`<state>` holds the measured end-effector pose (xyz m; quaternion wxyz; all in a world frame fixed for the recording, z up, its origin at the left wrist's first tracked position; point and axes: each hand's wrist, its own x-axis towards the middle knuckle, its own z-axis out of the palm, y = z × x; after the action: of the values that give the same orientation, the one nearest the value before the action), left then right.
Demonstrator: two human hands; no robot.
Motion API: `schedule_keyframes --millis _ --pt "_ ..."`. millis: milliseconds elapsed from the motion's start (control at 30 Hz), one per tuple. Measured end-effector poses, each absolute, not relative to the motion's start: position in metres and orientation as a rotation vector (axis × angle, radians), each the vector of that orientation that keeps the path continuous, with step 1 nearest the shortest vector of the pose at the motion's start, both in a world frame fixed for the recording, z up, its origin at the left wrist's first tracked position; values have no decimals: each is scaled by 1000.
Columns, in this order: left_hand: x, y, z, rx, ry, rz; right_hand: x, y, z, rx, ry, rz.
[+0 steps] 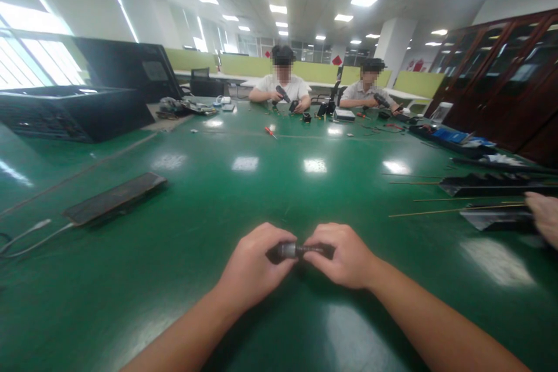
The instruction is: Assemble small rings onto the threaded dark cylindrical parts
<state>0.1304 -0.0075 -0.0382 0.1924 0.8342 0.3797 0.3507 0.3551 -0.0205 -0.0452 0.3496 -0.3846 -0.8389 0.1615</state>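
Low in the middle of the head view, my left hand (255, 261) is closed around one end of a small dark cylindrical piece (288, 250) with a greyish band. Opposite it, my right hand (349, 258) pinches a narrower dark rod-like part (314, 249) in line with that piece. Fingertips of both hands nearly meet over the green tabletop (270, 197). Whether the two parts are one item or two joined ones I cannot tell, since the fingers hide the ends and the picture is slightly blurred.
A flat dark bar with a cable (115, 199) lies to the left, before a big black case (78, 110). Black metal channels (483, 186) and thin rods stand right, beside another person's hand (543, 215). A red screwdriver (270, 132) lies ahead; two people sit across.
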Motion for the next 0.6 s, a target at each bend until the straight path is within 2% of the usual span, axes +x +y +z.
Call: schedule_keyframes --millis 600 --pt "127 -4 -42 2334 1108 1043 357 -20 -42 -1027 -2141 405"
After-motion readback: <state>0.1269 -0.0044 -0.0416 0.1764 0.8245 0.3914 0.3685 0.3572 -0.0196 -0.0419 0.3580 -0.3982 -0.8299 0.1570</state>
